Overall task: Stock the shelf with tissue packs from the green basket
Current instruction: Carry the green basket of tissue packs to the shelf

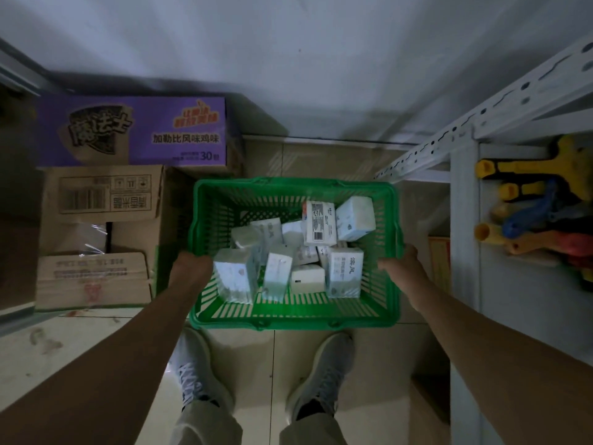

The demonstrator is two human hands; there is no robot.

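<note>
the green basket (pixel 293 317) of tissue packs (pixel 345 276) sits at 12 o'clock, left hand (pixel 192 268) and right hand (pixel 401 263) clasping its side rims, the shelf (pixel 462 226) nearest the right hand at 3 o'clock.

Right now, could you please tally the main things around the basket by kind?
Green basket: 1
Purple carton: 1
Plain brown cartons: 2
White shelf unit: 1
Grey shoes: 2
Total: 7; the tissue packs overlap too much to count.
</note>
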